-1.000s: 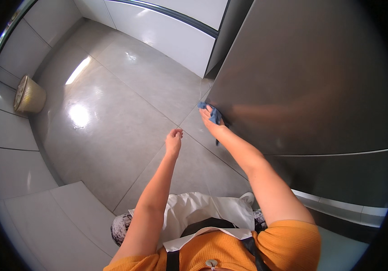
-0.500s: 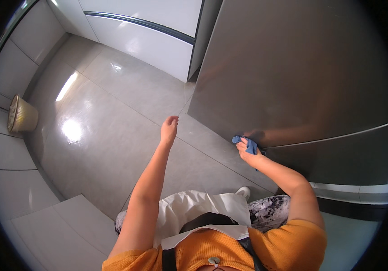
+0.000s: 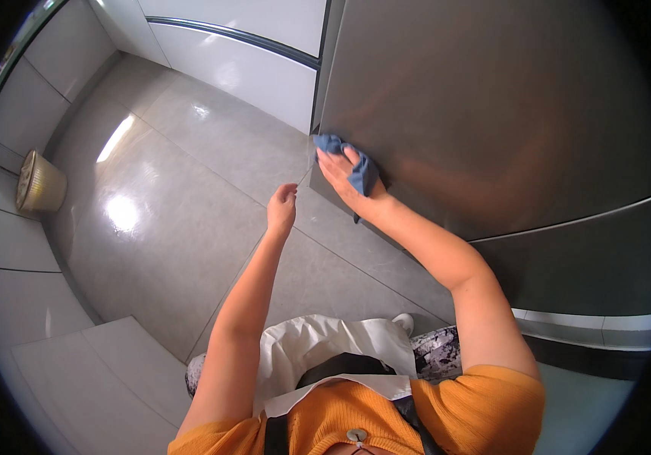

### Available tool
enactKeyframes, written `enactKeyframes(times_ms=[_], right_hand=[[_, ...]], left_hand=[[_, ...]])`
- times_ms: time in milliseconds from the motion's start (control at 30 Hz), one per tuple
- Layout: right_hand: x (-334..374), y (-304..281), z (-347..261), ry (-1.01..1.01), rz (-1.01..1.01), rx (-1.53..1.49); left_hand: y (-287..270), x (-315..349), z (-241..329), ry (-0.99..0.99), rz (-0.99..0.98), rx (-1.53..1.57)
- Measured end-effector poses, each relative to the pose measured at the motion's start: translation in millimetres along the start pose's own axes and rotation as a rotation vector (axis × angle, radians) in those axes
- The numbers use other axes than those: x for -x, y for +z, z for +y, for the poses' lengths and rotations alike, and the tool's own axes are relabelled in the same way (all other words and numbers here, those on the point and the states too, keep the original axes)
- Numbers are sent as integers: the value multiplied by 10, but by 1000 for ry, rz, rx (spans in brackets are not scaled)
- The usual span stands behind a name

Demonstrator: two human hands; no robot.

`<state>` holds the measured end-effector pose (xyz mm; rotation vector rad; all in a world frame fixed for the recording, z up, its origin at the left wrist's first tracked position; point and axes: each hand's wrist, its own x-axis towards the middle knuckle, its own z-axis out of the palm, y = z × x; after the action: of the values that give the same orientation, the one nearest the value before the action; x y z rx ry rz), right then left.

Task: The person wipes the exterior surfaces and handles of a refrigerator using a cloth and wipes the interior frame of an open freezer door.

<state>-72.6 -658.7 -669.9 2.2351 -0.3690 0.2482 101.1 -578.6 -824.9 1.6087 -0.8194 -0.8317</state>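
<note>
A blue cloth (image 3: 362,176) is bunched in my right hand (image 3: 348,182), part of it sticking out beyond the fingertips. That hand presses it to the far-left edge of a dark grey metallic door panel (image 3: 477,114), which looks like a refrigerator front. Over the tiled floor, my left hand (image 3: 283,208) hangs in the air with its fingers curled together and nothing visible in them. It touches neither the panel nor the cloth.
White drawers (image 3: 238,72) with a dark handle strip stand beyond the panel. A ribbed cream bin (image 3: 42,184) sits by the white cabinets at left, and a white box-like surface (image 3: 98,371) is at lower left. Below the panel's seam lies a lower dark panel (image 3: 575,265).
My right hand has slid the cloth up and leftward along the panel, from near its lower seam to its far-left edge. My left hand has barely moved.
</note>
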Motion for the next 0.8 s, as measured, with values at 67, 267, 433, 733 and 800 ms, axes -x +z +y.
enactKeyframes(times_ms=[67,267,433,733,800], right_hand=[[401,300,-309,-88,-34,48],[2241,981,-1055,-541,-450,172],[2544,352,-690,-625,-730,-195],[1109,233,-458,-306,-314,-49],[576,96,-371,-270,-402,-174]], left_hand=[[-76,96,98,6,33,-117],[79,117,243,59,3,-239],[204,153,360,37,-79,-261],[295,117,162,-9,-100,-138],[231,103,196,-14,-83,-131]])
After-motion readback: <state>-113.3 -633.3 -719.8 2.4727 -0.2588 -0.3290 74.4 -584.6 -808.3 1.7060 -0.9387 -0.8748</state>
